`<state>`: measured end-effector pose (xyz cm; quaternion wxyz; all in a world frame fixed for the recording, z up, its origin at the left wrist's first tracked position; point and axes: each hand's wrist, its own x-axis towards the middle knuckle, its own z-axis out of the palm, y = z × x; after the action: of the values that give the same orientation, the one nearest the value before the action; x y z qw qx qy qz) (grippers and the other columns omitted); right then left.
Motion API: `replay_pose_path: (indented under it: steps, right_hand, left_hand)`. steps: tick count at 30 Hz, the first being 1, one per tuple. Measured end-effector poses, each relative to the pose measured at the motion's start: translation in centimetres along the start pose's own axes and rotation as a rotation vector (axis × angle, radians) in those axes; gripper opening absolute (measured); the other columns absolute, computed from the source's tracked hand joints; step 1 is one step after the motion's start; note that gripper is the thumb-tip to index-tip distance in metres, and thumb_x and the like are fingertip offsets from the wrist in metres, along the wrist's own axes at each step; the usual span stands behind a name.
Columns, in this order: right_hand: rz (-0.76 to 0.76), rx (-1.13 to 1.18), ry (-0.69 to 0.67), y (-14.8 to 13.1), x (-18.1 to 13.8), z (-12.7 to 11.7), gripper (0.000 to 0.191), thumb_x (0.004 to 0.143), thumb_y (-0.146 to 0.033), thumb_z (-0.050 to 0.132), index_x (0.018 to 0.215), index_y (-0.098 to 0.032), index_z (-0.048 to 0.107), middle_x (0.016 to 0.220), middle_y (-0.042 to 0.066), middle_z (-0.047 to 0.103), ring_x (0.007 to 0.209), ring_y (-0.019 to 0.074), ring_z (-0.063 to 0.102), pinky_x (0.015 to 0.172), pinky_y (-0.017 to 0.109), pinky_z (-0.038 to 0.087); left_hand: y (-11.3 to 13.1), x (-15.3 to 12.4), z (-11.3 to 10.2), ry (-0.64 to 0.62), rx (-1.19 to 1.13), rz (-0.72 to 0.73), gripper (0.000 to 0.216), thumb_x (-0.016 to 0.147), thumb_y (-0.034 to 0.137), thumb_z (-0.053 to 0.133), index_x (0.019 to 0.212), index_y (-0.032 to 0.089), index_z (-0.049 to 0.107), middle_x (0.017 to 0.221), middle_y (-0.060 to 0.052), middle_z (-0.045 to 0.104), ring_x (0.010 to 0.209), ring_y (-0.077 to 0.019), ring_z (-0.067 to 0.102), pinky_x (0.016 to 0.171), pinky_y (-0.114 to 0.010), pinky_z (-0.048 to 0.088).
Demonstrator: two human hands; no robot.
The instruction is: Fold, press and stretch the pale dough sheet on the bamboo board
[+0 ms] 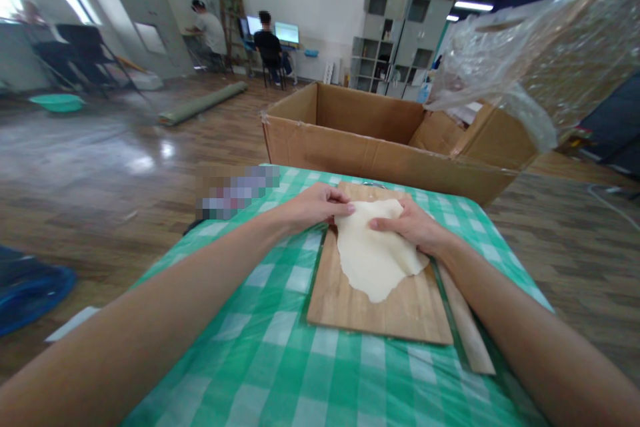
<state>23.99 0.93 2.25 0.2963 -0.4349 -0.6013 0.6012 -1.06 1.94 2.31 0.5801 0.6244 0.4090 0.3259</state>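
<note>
A thin, pale sheet of dough [373,260] with an uneven edge lies over a wooden cutting board [325,300]. My left hand [323,205] pinches the sheet's upper left edge between thumb and fingers. At its upper right side, my right hand [413,225] grips the dough, thumb on top and the other fingers partly hidden beneath. The upper part of the sheet looks slightly raised, while its lower end rests on the board. Along the board's right side lies a wooden rolling pin [467,327], partly covered by my right forearm.
A green and white checked cloth [280,347] covers the table. Beyond its far edge stands a big open cardboard box [350,143], with a plastic-wrapped carton [565,60] at the right. A rolled mat [203,103] lies on the floor. Several people sit farther back.
</note>
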Motion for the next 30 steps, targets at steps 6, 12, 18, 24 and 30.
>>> replay_pose_path:
  steps: [6, 12, 18, 24, 30]
  right_hand:
    - [-0.146, 0.124, 0.063, 0.2, 0.5, 0.1, 0.046, 0.069, -0.04, 0.093, 0.105, -0.02, 0.073, 0.108, 0.008, 0.078, 0.089, 0.0241, 0.074, 0.079, 0.035, 0.06]
    - [-0.141, 0.368, 0.015, -0.2, 1.0, -1.2, 0.05, 0.073, -0.051, 0.087, 0.113, -0.023, 0.075, 0.108, 0.006, 0.079, 0.088, 0.0211, 0.072, 0.081, 0.032, 0.058]
    - [-0.079, 0.194, -0.028, -0.4, 0.7, -2.3, 0.043, 0.068, -0.051, 0.089, 0.093, -0.018, 0.076, 0.087, 0.005, 0.078, 0.071, 0.0181, 0.069, 0.065, 0.028, 0.055]
    - [-0.133, -0.07, 0.014, 0.0, 0.8, -2.4, 0.037, 0.066, -0.046, 0.092, 0.076, -0.018, 0.07, 0.068, -0.003, 0.067, 0.056, 0.0103, 0.056, 0.05, 0.022, 0.041]
    - [-0.14, 0.068, 0.135, 0.2, 1.1, -1.0, 0.037, 0.064, -0.047, 0.092, 0.075, -0.02, 0.07, 0.073, -0.001, 0.071, 0.061, 0.0135, 0.061, 0.055, 0.025, 0.047]
  left_hand:
    - [-0.4, 0.2, 1.3, 0.084, -0.207, 0.015, 0.04, 0.074, 0.045, 0.087, 0.094, 0.012, 0.076, 0.084, -0.01, 0.074, 0.071, -0.0176, 0.069, 0.061, -0.027, 0.055]
    - [0.1, -0.1, 3.0, 0.099, -0.209, 0.028, 0.042, 0.079, 0.05, 0.083, 0.102, 0.015, 0.077, 0.087, -0.008, 0.077, 0.065, -0.0161, 0.068, 0.055, -0.024, 0.051]
    - [0.5, -0.5, 4.5, 0.043, -0.173, -0.042, 0.04, 0.077, 0.047, 0.083, 0.1, 0.015, 0.078, 0.085, -0.009, 0.077, 0.065, -0.0177, 0.069, 0.052, -0.024, 0.049]
    - [-0.1, -0.2, 4.8, 0.04, -0.133, -0.084, 0.037, 0.08, 0.045, 0.081, 0.101, 0.015, 0.078, 0.083, -0.009, 0.077, 0.057, -0.016, 0.066, 0.048, -0.024, 0.046]
    - [-1.0, 0.3, 5.0, 0.199, -0.139, -0.052, 0.036, 0.08, 0.048, 0.08, 0.096, 0.016, 0.077, 0.087, -0.009, 0.078, 0.063, -0.0171, 0.069, 0.05, -0.024, 0.047]
